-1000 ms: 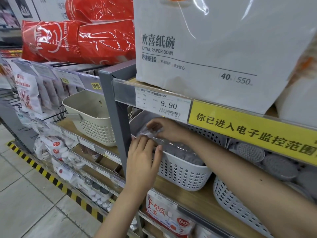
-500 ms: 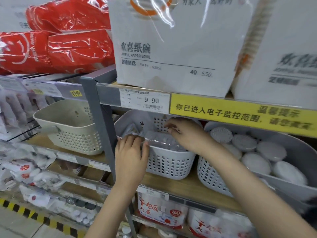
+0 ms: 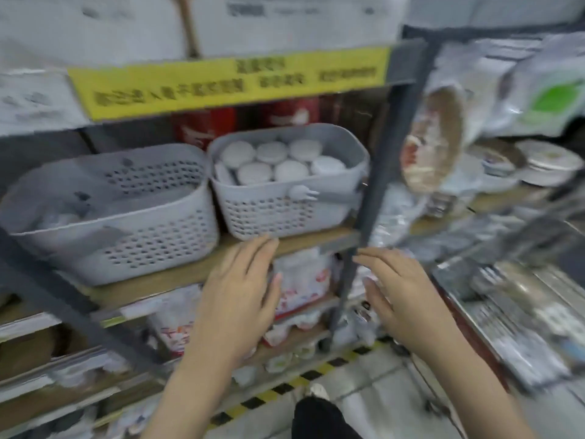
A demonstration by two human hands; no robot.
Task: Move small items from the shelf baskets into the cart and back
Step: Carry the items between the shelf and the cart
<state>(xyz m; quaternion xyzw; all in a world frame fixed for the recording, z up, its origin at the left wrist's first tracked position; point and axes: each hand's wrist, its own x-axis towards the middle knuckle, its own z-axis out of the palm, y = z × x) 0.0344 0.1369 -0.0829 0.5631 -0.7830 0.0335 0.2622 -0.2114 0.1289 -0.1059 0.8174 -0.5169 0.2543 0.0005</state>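
Both bare forearms reach forward below the wooden shelf board (image 3: 177,277), the left hand (image 3: 235,299) and right hand (image 3: 402,299) apart, fingers straight, palms facing, holding nothing.

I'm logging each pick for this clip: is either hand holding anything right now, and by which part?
Nothing is held. The left hand and right hand are both open and empty, fingers straight, below the grey perforated plastic basket of round white lids.

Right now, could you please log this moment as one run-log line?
left hand: open, empty | right hand: open, empty | both below right basket of round white lids | frame blurred
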